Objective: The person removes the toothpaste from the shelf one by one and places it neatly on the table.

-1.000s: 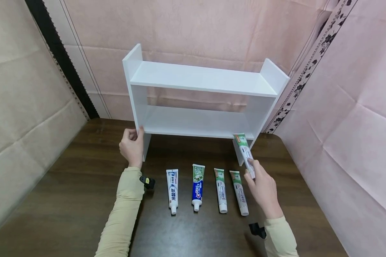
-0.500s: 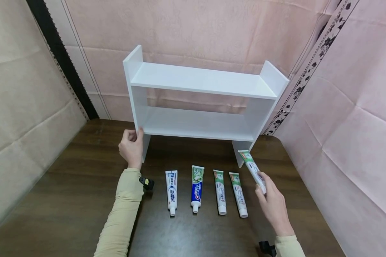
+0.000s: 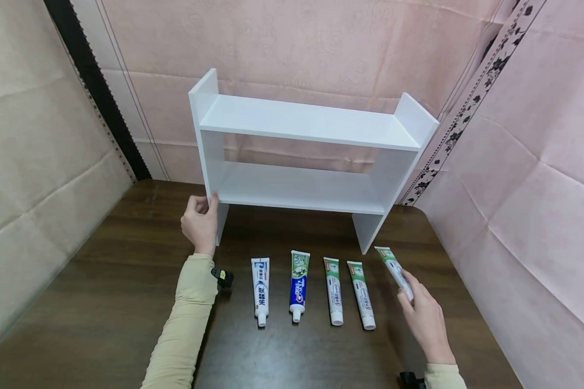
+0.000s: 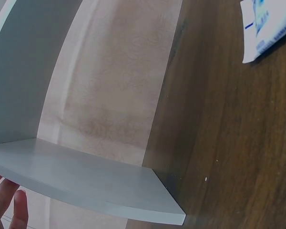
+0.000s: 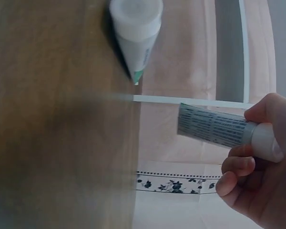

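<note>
My left hand (image 3: 199,224) holds the lower left side panel of a white two-tier shelf (image 3: 302,186), thumb at its front edge. In the left wrist view the fingers (image 4: 20,210) lie against that panel (image 4: 86,179). My right hand (image 3: 424,319) grips a green and white toothpaste tube (image 3: 394,273) near its cap, to the right of the shelf's right leg. The right wrist view shows this tube (image 5: 212,125) lifted, its flat end pointing away from the hand. Both shelf boards carry nothing.
Several toothpaste tubes lie in a row before the shelf: a white and blue tube (image 3: 260,292), a blue and green tube (image 3: 299,286), and two green and white tubes, one left (image 3: 333,292), one right (image 3: 362,294). Cloth walls (image 3: 530,189) enclose the brown table (image 3: 102,302).
My right hand has drawn the held tube away from the shelf's lower right corner, toward me and to the right. The left hand stays at the side panel.
</note>
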Demonstrator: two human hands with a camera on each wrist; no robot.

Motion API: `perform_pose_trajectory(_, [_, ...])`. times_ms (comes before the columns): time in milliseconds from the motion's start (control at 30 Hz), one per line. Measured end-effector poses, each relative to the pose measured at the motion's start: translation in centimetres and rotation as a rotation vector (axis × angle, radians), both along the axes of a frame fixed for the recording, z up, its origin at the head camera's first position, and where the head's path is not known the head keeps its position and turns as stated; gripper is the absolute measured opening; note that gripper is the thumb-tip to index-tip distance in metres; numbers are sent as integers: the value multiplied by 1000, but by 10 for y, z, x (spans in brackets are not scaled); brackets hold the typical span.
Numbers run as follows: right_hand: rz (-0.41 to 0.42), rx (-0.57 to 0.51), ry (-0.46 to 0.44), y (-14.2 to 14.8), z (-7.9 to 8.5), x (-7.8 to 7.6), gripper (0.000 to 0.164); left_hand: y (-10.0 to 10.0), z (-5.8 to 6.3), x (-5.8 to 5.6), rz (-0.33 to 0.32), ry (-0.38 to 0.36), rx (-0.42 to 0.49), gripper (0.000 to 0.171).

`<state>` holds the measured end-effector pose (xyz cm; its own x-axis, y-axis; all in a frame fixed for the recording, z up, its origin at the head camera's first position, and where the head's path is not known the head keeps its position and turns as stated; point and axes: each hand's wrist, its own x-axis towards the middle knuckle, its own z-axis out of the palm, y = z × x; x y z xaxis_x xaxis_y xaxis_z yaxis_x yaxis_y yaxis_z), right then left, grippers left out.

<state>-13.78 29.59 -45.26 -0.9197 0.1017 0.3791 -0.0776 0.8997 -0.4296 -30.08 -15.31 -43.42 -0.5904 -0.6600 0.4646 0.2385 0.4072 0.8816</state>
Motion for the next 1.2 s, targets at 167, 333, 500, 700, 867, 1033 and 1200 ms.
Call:
perform_pose_trajectory(167, [-3, 24, -98, 4, -6, -3, 46, 0, 0, 0, -7, 9, -1, 42])
perform_pose_trajectory(333, [36, 75, -308, 8, -10, -6, 50, 0, 1, -1, -2, 5, 5, 43])
perform_pose_trajectory(500, [70, 81, -384, 10, -11, -7, 53, 0, 1, -1, -3, -1, 12, 44])
perform_pose_trajectory(700, [90, 72, -439, 12, -10, -7, 57, 0, -1, -1, -6, -10, 15, 44])
perform_pose_trajectory(867, [96, 65, -529, 12, -14, -7, 59, 0, -1, 0, -10, -18, 11, 43])
perform_pose_trajectory(1033, [77, 49, -541, 12, -20, -6, 59, 0, 0, 1, -17, -19, -4, 43])
perform_pose_trajectory(1200, [77, 85, -507, 11, -21, -6, 59, 0, 0, 1, -3, -20, -1, 44])
